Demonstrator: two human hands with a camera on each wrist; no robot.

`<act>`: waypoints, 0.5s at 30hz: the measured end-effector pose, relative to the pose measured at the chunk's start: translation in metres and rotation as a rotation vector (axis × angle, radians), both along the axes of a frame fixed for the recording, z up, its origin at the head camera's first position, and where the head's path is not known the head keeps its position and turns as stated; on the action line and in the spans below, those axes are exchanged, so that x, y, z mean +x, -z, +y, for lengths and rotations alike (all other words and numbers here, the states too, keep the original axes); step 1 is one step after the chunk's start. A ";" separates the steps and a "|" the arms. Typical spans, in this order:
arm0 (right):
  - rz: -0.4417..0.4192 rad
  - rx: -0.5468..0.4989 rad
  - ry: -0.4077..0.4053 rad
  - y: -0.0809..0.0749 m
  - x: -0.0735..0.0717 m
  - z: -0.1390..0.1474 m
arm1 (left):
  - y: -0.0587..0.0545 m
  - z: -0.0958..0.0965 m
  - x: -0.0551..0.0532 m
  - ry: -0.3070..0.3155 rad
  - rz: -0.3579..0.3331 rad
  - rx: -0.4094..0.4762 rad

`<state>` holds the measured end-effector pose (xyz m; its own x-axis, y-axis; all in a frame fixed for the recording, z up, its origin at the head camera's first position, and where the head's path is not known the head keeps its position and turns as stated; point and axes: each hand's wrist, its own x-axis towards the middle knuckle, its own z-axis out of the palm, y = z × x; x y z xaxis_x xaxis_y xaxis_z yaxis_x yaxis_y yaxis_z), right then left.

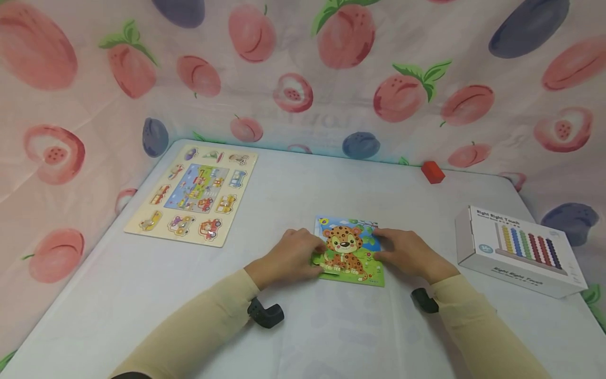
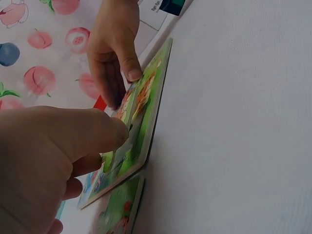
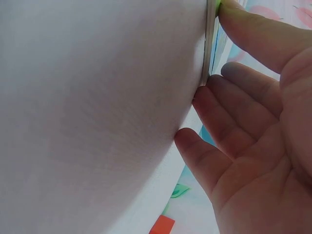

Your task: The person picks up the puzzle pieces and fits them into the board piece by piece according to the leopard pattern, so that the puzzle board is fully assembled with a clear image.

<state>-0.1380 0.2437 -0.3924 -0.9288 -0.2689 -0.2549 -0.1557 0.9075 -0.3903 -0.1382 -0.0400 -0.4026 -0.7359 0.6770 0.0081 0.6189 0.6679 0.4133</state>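
Note:
A leopard jigsaw puzzle [image 1: 347,252] lies flat on the table in front of me. At its left side my left hand [image 1: 294,255] pinches a green puzzle piece [image 2: 108,161] between thumb and fingers, over the board. A grey gap shows beside the fingers. My right hand [image 1: 409,250] rests against the puzzle's right edge, thumb and fingertips touching it; in the right wrist view its fingers [image 3: 234,112] are extended and only slightly bent. Another green piece with a red flower [image 2: 119,207] lies beside the board in the left wrist view; the head view does not show it.
A wooden vehicle puzzle board [image 1: 222,210] lies at the back left. On the right stands a white box [image 1: 521,250] picturing coloured beads. A red block [image 1: 433,172] sits near the back edge. Fruit-printed cloth [image 1: 293,42] hangs behind the table.

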 end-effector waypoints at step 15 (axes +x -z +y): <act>0.004 -0.004 -0.005 0.001 0.000 0.001 | 0.006 0.014 0.002 0.000 0.016 0.008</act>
